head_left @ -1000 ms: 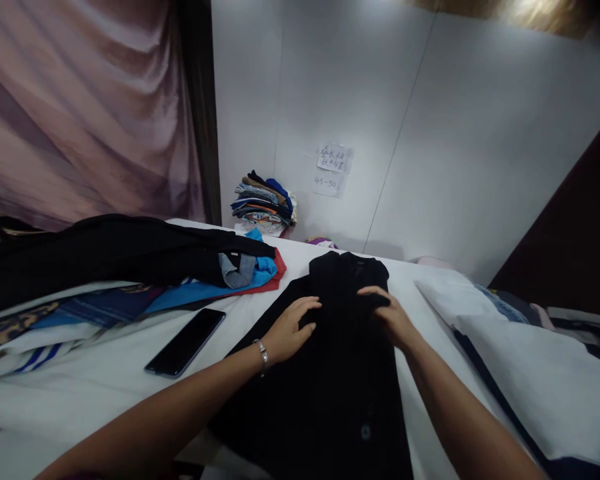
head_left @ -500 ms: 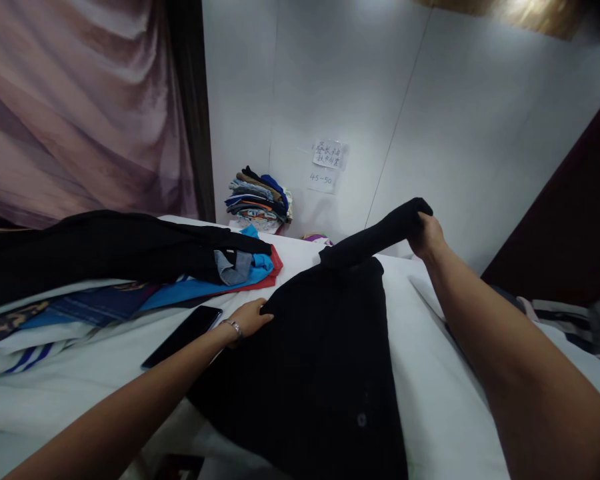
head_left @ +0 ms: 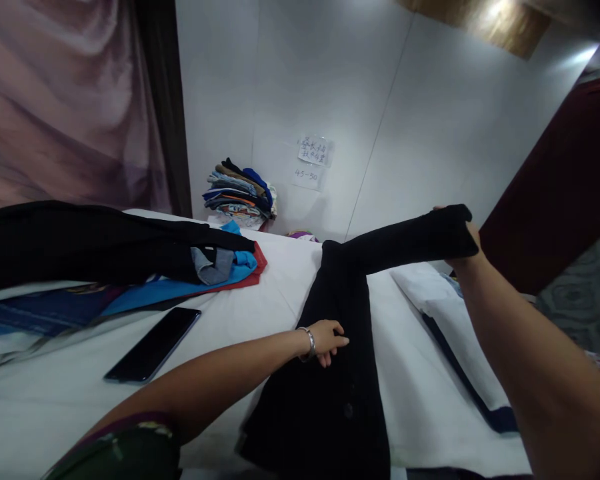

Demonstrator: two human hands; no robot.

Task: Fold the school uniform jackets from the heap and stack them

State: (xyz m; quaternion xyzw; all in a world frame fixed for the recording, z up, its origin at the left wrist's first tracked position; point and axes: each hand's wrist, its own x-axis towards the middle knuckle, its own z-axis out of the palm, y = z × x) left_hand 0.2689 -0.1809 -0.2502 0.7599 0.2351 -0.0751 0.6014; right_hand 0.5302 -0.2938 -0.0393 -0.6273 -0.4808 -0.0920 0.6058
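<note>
A black long-sleeved top (head_left: pixel 325 393) lies lengthwise before me, its side folded in and a small round mark showing near its lower part. One sleeve (head_left: pixel 405 237) stretches from its far end off to the right, lifted at the tip. My right hand (head_left: pixel 467 243) grips that end from behind, with the cloth covering most of its fingers. Over the middle of the top rests my left hand (head_left: pixel 327 339), fingers loosely apart and slightly bent; whether it presses the cloth is hard to see. A bracelet circles the left wrist.
On the white-covered table (head_left: pixel 285 287), a phone (head_left: pixel 155 343) lies left of the top. Piled garments (head_left: pixel 105 247) spread along the far left. White folded clothing (head_left: pixel 465 353) lies to the right. Beyond the table stands a folded stack (head_left: pixel 240 193) by the wall, with handwritten notes (head_left: pixel 313 160) above.
My left hand has left the top's left edge and moved right onto its middle, and the top is now narrower. My right hand has drawn the sleeve farther right. The view has shifted slightly right.
</note>
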